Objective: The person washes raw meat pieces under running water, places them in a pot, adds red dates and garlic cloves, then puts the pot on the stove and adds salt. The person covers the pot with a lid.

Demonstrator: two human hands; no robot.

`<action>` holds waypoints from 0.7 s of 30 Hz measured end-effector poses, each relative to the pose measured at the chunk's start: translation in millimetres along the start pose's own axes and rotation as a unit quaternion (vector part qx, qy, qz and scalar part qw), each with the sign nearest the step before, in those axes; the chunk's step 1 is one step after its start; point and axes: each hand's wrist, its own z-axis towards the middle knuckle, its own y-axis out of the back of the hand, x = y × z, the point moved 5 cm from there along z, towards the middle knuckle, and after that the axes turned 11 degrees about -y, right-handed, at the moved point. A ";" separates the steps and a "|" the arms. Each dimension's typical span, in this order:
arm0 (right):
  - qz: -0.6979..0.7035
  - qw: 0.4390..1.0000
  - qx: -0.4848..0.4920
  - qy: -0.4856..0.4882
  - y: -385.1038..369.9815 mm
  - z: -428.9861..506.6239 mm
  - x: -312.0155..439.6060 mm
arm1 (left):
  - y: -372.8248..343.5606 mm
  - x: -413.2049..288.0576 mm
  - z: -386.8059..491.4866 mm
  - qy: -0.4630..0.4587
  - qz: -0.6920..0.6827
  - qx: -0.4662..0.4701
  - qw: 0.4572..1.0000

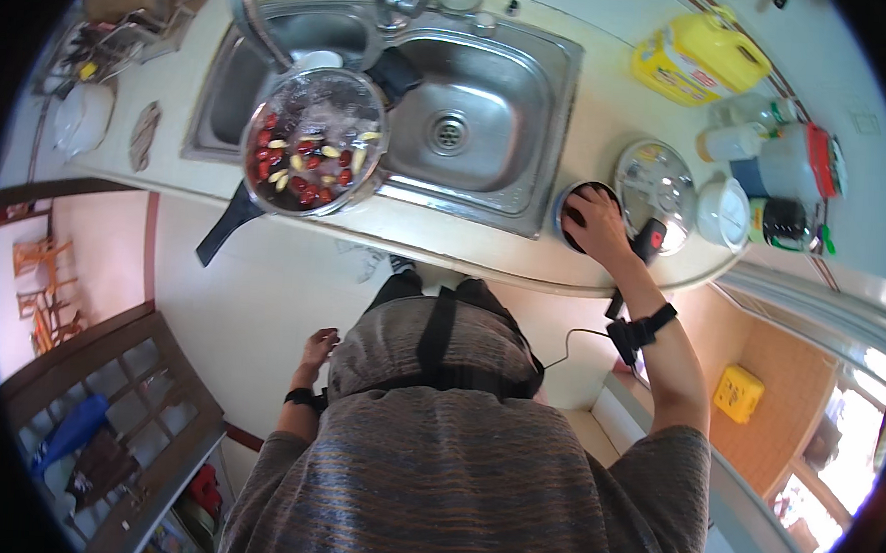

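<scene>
My right hand (595, 221) reaches into a round bowl (564, 217) at the counter's front, right of the sink; the fingertips are hidden inside it. Low beside my waist hangs my left hand (322, 346), with nothing seen in it and its fingers partly curled. A steel pressure cooker pot (382, 108) holds liquid with red dates and pale yellow pieces; it rests over the divider and front rim of the double-bowl sink (489, 114), its black long handle (231, 224) jutting past the counter edge. The round metal lid (647, 174) with a black handle lies right of the bowl.
A curved steel faucet (248, 11) arches over the left basin. A yellow plastic jug (698, 61), a white lidded container (723, 214) and several bottles line the right side. A folded cloth (144, 135) and a white bag (85, 116) lie at the left. The counter edge (414, 256) runs before me.
</scene>
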 end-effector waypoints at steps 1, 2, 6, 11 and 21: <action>-0.031 0.999 0.019 -0.009 -2.3 -0.1 -0.3 | -3.7 8.0 0.3 0.002 -0.003 0.002 1.000; -0.050 0.998 0.024 0.010 -2.6 -0.6 1.6 | -7.5 14.9 -0.8 -0.009 -0.014 -0.006 1.000; -0.105 0.993 0.049 0.015 1.4 -1.8 3.8 | -14.6 33.9 -1.4 -0.018 -0.040 -0.022 0.999; -0.129 0.990 0.008 0.051 5.9 -1.1 12.0 | -24.2 42.5 -5.1 -0.003 -0.069 -0.029 0.997; -0.187 0.973 0.122 0.058 2.0 -9.3 0.3 | -35.9 12.0 -10.8 -0.045 -0.040 -0.029 0.998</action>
